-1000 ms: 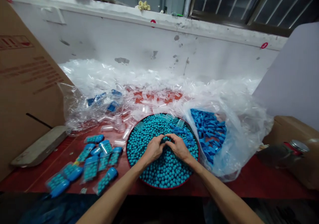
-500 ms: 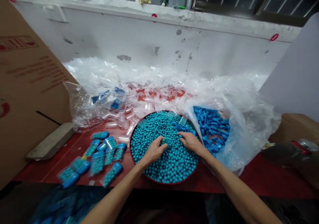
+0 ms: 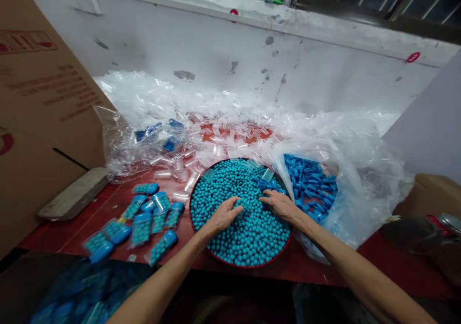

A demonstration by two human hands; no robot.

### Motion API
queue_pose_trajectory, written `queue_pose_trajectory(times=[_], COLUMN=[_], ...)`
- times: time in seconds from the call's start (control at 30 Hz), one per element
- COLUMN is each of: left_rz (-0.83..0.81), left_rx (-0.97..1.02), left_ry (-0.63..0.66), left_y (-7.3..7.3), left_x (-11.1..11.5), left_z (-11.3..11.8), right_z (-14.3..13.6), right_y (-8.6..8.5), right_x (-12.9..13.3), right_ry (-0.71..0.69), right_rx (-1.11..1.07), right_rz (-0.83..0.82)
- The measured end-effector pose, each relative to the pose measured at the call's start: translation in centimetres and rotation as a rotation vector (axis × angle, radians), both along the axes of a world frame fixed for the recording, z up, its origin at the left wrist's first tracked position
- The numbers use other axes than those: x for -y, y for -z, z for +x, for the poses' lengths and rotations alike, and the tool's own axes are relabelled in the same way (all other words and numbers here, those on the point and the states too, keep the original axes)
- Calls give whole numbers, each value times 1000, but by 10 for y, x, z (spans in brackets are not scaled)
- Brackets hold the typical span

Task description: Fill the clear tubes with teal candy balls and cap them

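Observation:
A round red-rimmed tray (image 3: 248,266) full of small turquoise balls (image 3: 230,180) stands before me. My left hand (image 3: 226,213) is over its middle, thumb and fingers closed around a small clear plastic container (image 3: 244,204) lying among the balls; its outline is hard to make out. To the right, my right hand (image 3: 279,204) reaches over the balls with its fingers stretched and a little apart, nothing visible in them. Just beyond its fingertips, several blue caps (image 3: 264,183) and a clear container (image 3: 268,174) rest on the balls.
Filled containers with blue caps (image 3: 140,228) lie left of the tray. Behind it are scattered empty clear containers (image 3: 216,150). An open plastic bag (image 3: 355,204) on the right holds blue caps (image 3: 311,184). A cardboard box (image 3: 50,112) stands at the left; a wall closes the back.
The view has shifted slightly. My right hand's fingers have moved a little away from the blue caps at the tray's edge. My left hand stays nearly in place.

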State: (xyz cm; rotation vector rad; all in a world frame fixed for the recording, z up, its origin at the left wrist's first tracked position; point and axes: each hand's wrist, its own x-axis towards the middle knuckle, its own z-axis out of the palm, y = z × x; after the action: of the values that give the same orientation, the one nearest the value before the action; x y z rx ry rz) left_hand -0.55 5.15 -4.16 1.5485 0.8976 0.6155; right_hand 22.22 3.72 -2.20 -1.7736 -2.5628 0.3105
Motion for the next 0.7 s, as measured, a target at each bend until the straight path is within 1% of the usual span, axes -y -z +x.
queue_pose_trajectory(times=[0.1, 0.17, 0.27, 0.33, 0.4, 0.47, 0.53, 0.6, 0.63, 0.7], left_rz=[2, -7, 6, 19, 14, 11, 14, 10, -1, -41], left_rx=[-51, -68, -74, -56, -27, -19, -38, -47, -41, -7], left_ry=[-6, -25, -39, -44, -31, -19, -25, -40, -38, -26], left_y=[3, 6, 7, 4, 1, -2, -4, -5, -6, -7], left_x=[0, 0, 0, 1, 2, 3, 5, 6, 6, 6], left_z=[0, 0, 1, 0, 0, -1, -2, -2, -1, 0], right_z=[-10, -20, -38, -50, -56, -54, -46, -38, -36, -37], right_y=[-5, -12, -17, -17, -16, -17, -22, -29, -31, -32], right_x=[-5, -5, -1, 3, 5, 6, 6, 7, 7, 9], right_ry=[-28, 18, 69, 53, 27, 16, 39, 81, 102, 135], right_rx=[60, 46, -126, -306, -456, -475, -373, -297, -311, -447], right_rz=[53, 70, 53, 33, -24, -95, -128, -125, -114, -106])
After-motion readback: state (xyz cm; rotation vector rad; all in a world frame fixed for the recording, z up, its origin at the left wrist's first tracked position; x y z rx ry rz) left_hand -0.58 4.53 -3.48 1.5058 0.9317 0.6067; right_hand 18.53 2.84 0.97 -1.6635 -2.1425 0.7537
